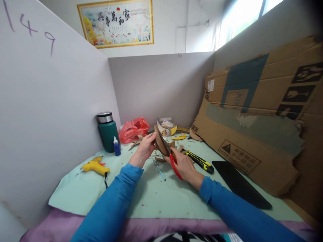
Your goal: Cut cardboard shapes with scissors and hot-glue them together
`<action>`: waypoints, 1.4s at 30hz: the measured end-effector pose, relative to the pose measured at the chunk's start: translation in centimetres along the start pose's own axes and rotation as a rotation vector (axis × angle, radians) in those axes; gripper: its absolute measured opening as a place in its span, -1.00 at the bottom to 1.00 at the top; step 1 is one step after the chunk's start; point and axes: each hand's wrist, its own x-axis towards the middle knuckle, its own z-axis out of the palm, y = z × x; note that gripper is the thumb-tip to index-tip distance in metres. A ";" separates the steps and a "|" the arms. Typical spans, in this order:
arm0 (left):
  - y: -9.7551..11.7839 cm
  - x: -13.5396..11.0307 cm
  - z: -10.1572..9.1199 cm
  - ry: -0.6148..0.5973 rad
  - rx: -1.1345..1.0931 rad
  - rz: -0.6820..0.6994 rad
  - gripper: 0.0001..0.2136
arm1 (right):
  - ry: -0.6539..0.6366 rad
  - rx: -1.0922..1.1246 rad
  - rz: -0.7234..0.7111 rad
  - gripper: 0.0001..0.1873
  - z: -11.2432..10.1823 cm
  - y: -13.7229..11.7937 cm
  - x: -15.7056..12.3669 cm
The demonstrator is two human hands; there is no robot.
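My left hand [145,148] pinches the top edge of a brown cardboard piece [159,144] and holds it upright above the green mat [156,195]. My right hand [184,165] is closed round red-handled scissors [173,162], whose blades reach up into the cardboard piece. Both sleeves are blue. Small cardboard scraps [159,158] lie on the mat just under the hands.
A yellow glue gun [95,166] lies at the left, with a green flask [108,131] and small blue bottle [116,147] behind it. A red bag [133,129], yellow-black utility knife [200,162], thin blue pen [158,169], black sheet [239,183] and large cardboard boxes [254,111] stand around.
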 end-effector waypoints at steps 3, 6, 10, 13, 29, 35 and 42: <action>0.1 0.0 0.0 0.006 -0.004 0.000 -0.72 | -0.011 0.011 -0.006 -0.56 0.0 0.1 0.0; 0.0 0.1 0.0 0.009 -0.001 -0.004 -0.72 | -0.030 0.026 -0.007 -0.54 -0.1 0.0 0.0; -0.1 0.0 0.1 0.012 -0.005 -0.006 -0.72 | -0.036 0.026 0.008 -0.57 -0.2 0.0 0.0; -0.2 0.0 0.2 0.010 -0.007 0.000 -0.71 | -0.028 0.010 0.008 -0.62 -0.1 0.0 0.0; -0.6 0.3 0.1 0.009 -0.011 0.006 -0.69 | -0.026 -0.035 0.007 -0.64 -0.2 0.0 0.1; -0.6 0.3 0.0 -0.004 -0.018 0.008 -0.69 | -0.012 -0.028 -0.014 -0.64 -0.1 0.2 0.0; -0.4 0.3 0.1 0.011 -0.012 0.007 -0.70 | -0.028 -0.007 -0.012 -0.61 -0.3 0.1 0.0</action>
